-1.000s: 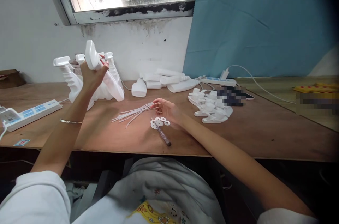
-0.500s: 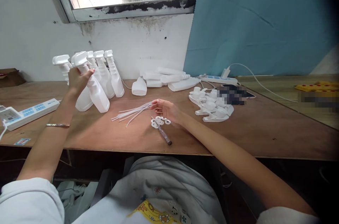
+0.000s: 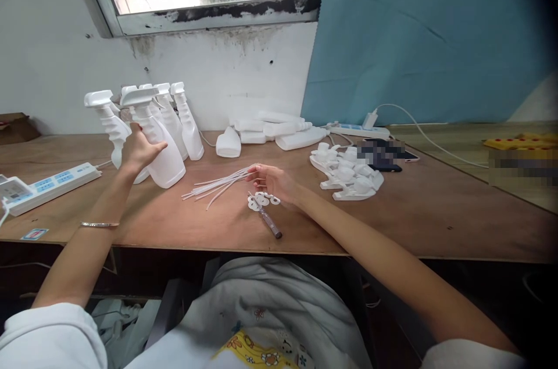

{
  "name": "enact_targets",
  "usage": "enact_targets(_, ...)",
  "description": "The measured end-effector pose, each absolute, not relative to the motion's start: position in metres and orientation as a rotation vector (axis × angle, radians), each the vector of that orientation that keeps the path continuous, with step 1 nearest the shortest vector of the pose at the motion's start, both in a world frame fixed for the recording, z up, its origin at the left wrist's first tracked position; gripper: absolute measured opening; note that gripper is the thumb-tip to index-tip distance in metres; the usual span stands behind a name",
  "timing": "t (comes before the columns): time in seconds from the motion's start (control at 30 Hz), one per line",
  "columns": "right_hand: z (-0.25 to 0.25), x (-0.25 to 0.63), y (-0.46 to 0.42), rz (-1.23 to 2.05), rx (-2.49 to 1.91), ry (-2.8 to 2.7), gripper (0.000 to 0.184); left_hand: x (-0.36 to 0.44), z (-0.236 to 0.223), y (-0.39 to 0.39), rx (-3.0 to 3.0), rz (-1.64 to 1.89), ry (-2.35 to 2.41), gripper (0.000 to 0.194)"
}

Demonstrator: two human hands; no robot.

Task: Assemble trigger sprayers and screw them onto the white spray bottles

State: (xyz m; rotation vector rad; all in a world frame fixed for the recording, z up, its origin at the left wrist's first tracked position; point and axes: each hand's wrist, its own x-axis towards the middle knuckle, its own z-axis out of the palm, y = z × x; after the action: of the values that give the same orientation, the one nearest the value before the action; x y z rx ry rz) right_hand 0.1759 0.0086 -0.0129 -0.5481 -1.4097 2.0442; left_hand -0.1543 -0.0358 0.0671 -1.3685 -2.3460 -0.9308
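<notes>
On the worktable (image 3: 392, 224): front spray bottle (image 3: 163, 162) at left hand (image 3: 143, 151)

At the left rear of the worktable, several spray bottles (image 3: 189, 133) are standing in a cluster; the front spray bottle is standing just ahead of them. To their right, white bottles (image 3: 300, 139) are lying in a pile, and trigger heads (image 3: 349, 174) are lying heaped farther right. The left hand is spreading its thumb across the front spray bottle's body; its other fingers are mostly hidden, so a grip cannot be told. The right hand (image 3: 271, 179) is curling its fingers at the ends of thin white tubes (image 3: 222, 183); whether it is pinching any cannot be told. Near it, a screwdriver (image 3: 271, 224) is lying with its tip among small white rings (image 3: 253, 204).
</notes>
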Motion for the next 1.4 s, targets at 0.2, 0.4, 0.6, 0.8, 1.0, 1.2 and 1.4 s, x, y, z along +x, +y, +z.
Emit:
enact_targets(0.2, -0.016, 0.174, 0.010, 2.038, -0.552, -1.415, 0.018, -0.163, 0.075, -0.039, -1.328, -0.762, -2.326, 0.064)
enact_targets(0.4, -0.016, 0.174, 0.010, 2.039, -0.549, -1.417, 0.019, -0.170, 0.074, -0.045, -1.234, -0.721, -2.289, 0.054)
enact_targets(0.6, -0.018, 0.175, 0.011, 2.034, -0.521, -1.446, 0.021, -0.176, 0.075, -0.046, -1.151, -0.672, -2.299, 0.055)
enact_targets(0.8, -0.018, 0.175, 0.011, 2.028, -0.530, -1.448, 0.020, -0.169, 0.073, -0.046, -1.119, -0.728, -2.311, 0.056)
enact_targets(1.0, -0.013, 0.175, 0.007, 2.014, -0.547, -1.439, 0.019, -0.164, 0.070, -0.046, -1.065, -0.771, -2.322, 0.065)
enact_targets(1.2, -0.016, 0.175, 0.010, 2.000, -0.547, -1.452, 0.019, -0.167, 0.067, -0.043, -0.985, -0.762, -2.375, 0.070)
enact_targets(1.4, -0.018, 0.173, 0.011, 1.949, -0.580, -1.435, 0.020, -0.174, 0.058, -0.049, -1.011, -0.874, -2.053, 0.067)
